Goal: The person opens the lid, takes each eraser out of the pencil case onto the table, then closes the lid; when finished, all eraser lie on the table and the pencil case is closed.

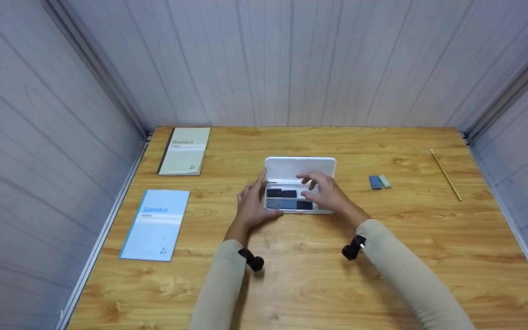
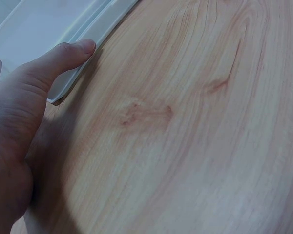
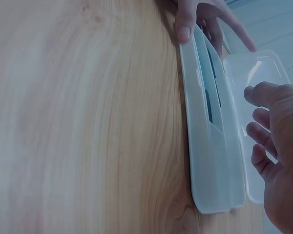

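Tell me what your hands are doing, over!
Left hand steadies the white case, fingers straight. Right hand hovers over it, holding nothing. Lid up. Nothing in the way.

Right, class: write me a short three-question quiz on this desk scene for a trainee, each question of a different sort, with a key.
1. True or false: the lid of the white case is shut.
2. Multiple choice: what lies to the right of the case, between it and the pencil? A) two small blocks B) a mug C) scissors
3. Fill in: the left hand touches the case's ____ end.

Key
1. False: the lid stands open, with dark pieces inside, and the right hand hovers over them.
2. A: the two small blocks lie side by side.
3. Left: the thumb rests on its edge.
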`<state>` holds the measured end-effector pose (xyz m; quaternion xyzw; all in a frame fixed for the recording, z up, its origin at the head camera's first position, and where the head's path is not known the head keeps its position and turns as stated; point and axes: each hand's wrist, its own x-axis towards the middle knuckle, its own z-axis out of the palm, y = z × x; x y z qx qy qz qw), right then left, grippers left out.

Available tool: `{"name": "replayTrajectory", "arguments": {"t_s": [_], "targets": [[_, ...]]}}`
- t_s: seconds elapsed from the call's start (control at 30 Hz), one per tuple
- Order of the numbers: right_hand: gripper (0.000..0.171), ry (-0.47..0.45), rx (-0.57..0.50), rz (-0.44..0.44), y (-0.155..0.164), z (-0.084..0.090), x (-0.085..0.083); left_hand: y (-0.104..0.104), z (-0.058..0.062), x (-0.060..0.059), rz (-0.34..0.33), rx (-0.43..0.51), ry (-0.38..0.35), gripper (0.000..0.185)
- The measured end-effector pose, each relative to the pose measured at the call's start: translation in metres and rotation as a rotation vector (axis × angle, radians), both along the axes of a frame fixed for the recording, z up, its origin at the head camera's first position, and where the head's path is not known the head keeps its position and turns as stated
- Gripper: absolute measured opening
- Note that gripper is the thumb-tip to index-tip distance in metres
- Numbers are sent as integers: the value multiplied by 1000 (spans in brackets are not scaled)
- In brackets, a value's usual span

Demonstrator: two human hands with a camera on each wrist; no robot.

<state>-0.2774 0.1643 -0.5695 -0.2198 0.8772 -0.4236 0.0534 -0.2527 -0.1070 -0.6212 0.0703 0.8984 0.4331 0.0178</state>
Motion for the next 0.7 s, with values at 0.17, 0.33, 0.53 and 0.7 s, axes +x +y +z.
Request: {"name": "replayTrajectory", "arguments": {"t_s": [0.17,0.33,0.53,0.7], "targets": [[48,23,-53,35,-6,-5,-1,0,0,0,-6,10,14,140],[48,20,-67,47,-14,-9,0,0,0,1,-4,13,12,140],[47,37,-96,51,-22,-15,-4,-1,-4,-1,-12,20,32,137],[46,13,-85,50,-26,-18,-5,-1,-5,-1,-10,31,58,137]]}}
